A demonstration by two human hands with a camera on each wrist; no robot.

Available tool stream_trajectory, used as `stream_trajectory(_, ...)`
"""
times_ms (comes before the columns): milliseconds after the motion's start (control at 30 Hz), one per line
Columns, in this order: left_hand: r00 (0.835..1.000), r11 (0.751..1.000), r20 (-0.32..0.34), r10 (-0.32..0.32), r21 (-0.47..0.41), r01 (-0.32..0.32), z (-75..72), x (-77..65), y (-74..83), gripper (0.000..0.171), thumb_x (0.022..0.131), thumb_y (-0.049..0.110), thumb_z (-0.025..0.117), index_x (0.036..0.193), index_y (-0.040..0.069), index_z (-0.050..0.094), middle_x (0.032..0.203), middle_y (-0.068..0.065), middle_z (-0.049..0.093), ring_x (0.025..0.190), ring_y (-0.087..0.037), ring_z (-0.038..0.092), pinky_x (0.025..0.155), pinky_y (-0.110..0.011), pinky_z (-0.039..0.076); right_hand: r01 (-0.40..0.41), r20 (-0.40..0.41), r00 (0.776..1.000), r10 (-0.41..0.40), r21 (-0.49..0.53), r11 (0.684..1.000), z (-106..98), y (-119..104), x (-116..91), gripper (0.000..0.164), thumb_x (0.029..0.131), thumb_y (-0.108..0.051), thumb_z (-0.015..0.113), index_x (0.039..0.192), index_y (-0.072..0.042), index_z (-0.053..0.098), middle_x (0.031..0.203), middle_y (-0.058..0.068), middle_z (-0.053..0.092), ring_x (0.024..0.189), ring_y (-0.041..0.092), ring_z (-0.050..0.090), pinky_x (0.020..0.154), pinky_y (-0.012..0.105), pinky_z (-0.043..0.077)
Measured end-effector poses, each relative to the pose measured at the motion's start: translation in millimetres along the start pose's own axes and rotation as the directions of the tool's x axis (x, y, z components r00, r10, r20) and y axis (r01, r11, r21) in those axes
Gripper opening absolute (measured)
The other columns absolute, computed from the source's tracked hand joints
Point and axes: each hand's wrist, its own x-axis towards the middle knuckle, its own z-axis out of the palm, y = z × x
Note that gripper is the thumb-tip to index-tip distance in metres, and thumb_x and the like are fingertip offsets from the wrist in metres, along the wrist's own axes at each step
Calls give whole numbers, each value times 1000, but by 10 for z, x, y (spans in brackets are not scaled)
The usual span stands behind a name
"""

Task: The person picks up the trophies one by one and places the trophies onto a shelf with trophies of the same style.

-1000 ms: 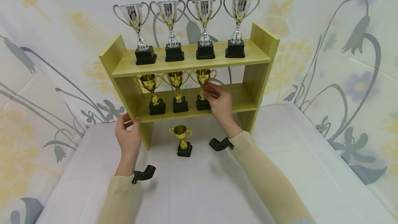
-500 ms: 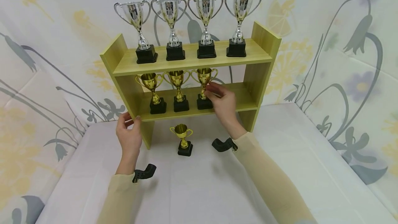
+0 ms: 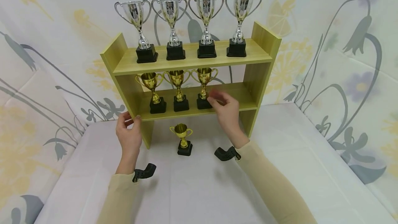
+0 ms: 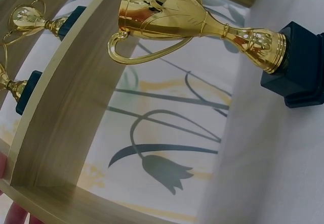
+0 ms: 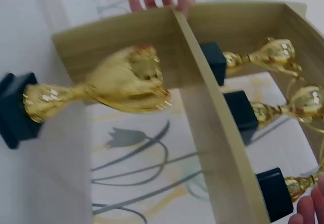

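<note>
At the left end of the two-tier wooden shelf [image 3: 186,114], my left hand [image 3: 129,137] grips the side panel, thumb in front and fingers round the outside. My right hand [image 3: 229,112] is just right of the rightmost gold trophy cup [image 3: 204,77] on the middle board, fingers loosely bent and blurred, holding nothing. Two more gold trophies, the middle one [image 3: 177,78] and the left one [image 3: 150,81], stand upright beside it on black bases. Another gold trophy [image 4: 162,12] stands on the table below the middle board.
Several silver trophies [image 3: 206,9] with black bases line the top board [image 3: 189,65]. A white cloth [image 3: 192,189] covers the table, and a floral sheet [image 3: 311,20] hangs behind. Each wrist carries a black mount, the left one [image 3: 144,173] and the right one [image 3: 226,154].
My right hand has come away from the rightmost gold trophy, moving right and slightly down. That trophy stays upright on the board. My left hand keeps its grip on the shelf.
</note>
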Motion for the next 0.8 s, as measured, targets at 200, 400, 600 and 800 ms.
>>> stream_trajectory(200, 1000, 1000, -8, 8, 7, -8, 10, 3, -28, 27, 99, 18, 58, 122, 4, 60, 110, -3, 56, 98, -11, 52, 78, -22, 49, -17, 49, 999, 14, 48, 999, -1, 10, -151, 30, 88, -9, 75, 116, 0, 71, 108, 14, 72, 97, 22, 69, 82, 27, 55)
stream_trajectory(400, 1000, 1000, -12, 6, 3, -6, 9, 9, -28, 29, 98, 18, 57, 123, 3, 60, 110, -5, 56, 98, -11, 52, 78, -23, 49, -29, 165, 986, 10, 114, 993, 29, -2, -292, 31, 89, -7, 74, 117, 4, 69, 110, 18, 71, 95, 23, 70, 84, 29, 55)
stream_trajectory(600, 1000, 1000, -15, -7, 14, 7, 6, 3, -23, 29, 99, 20, 57, 124, 6, 60, 111, -3, 56, 101, -11, 51, 82, -26, 49, -44, 235, 972, 19, 102, 994, 76, 4, -432, 26, 88, 2, 72, 113, 5, 70, 109, 19, 70, 92, 20, 69, 82, 29, 56)
stream_trajectory(800, 1000, 1000, -14, 3, 18, -3, 9, -5, -20, 29, 99, 19, 57, 124, 5, 60, 111, -4, 56, 100, -12, 51, 81, -25, 49, -66, 295, 955, 38, 86, 994, 116, 89, -542, 26, 86, 4, 73, 112, 6, 70, 109, 20, 70, 96, 25, 68, 82, 29, 56)
